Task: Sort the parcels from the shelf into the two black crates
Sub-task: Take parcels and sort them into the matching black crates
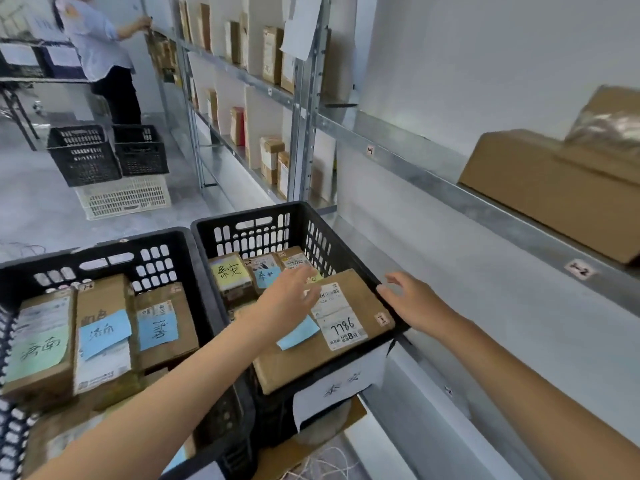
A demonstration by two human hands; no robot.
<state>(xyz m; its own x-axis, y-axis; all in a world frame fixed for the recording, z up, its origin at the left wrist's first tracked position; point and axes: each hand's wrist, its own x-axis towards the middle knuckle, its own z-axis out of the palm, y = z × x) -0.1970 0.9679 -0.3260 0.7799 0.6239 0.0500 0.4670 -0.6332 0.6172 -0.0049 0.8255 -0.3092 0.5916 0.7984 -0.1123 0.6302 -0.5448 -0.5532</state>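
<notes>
Two black crates stand side by side below me. The left crate (pixel 104 252) holds three brown parcels with blue and green notes. The right crate (pixel 346 251) holds small labelled parcels at the back and a large flat brown parcel (pixel 301 362) with a white "7786" label and a blue note in front. My left hand (pixel 289 299) hovers over that flat parcel with fingers spread, holding nothing. My right hand (pixel 414 301) is open over the right crate's right rim. Two brown boxes (pixel 540 188) lie on the metal shelf (pixel 433 181) at the right.
The shelf board (pixel 485 306) beside the right crate is bare. Further shelving on the left holds several upright parcels (pixel 272 57). Another person (pixel 100 53) stands at the far shelf, with two black crates (pixel 104 154) stacked on a white crate (pixel 124 199).
</notes>
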